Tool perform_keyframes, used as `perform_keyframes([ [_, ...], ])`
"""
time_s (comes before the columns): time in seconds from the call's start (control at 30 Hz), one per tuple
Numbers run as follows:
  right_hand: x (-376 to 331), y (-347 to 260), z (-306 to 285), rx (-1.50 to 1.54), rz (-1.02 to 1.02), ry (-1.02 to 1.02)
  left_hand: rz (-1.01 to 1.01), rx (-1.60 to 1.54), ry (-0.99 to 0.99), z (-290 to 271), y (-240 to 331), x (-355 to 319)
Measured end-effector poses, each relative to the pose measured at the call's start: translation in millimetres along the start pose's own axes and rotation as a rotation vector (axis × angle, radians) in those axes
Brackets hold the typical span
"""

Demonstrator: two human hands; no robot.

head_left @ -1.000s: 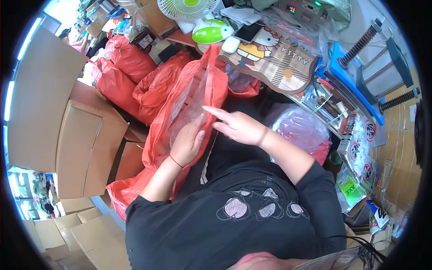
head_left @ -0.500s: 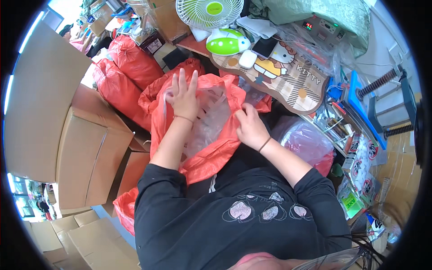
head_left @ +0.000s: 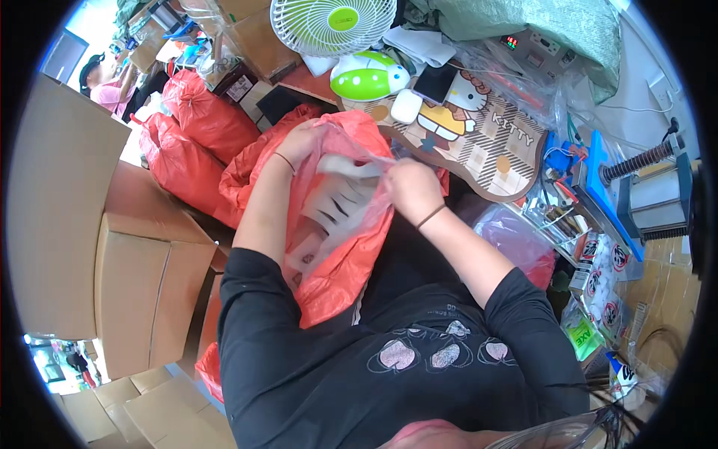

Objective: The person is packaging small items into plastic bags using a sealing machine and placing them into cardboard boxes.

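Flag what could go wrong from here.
Clear liner: drawn toward the right hand, it might tear if pulled harder.
White contents: the red bag is open, so they could spill if it tips.
Patterned board: it lies close by the right hand, which might bump it.

A white fan (head_left: 342,20) with a green middle is at the top, and just below it sits a green and white toy-like thing (head_left: 366,78). Near that, a small white thing (head_left: 406,107) and a dark phone (head_left: 436,84) lie at a mat (head_left: 511,156) with a cartoon cat. On the right is a blue frame (head_left: 597,165) with thick black screws (head_left: 638,166). Two red sacks (head_left: 209,116) lie past a big brown box (head_left: 131,288). Far off is a person (head_left: 112,90) in pink, maybe sitting, too small to tell
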State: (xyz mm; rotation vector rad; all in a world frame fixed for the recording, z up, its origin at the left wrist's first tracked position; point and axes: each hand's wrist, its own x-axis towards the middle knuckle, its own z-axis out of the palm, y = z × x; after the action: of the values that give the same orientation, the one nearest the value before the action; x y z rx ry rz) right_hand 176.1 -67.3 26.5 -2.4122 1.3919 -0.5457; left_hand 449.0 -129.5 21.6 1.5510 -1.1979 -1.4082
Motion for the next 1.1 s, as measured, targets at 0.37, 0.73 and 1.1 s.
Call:
perform_keyframes([
  [0.37, 2, 96, 76, 1.470, 0.623, -0.303, -0.576, -0.382, -0.296, -21, -94, 68],
  [0.73, -2, 73, 104, -0.241, 0.005, 0.064, 0.358, 1.072, 0.313, -31, -109, -30],
  [1.1, -27, 65, 74, 0.172, -0.099, -0.155, -0.136, 1.621, 0.551, 1, -126, -231],
])
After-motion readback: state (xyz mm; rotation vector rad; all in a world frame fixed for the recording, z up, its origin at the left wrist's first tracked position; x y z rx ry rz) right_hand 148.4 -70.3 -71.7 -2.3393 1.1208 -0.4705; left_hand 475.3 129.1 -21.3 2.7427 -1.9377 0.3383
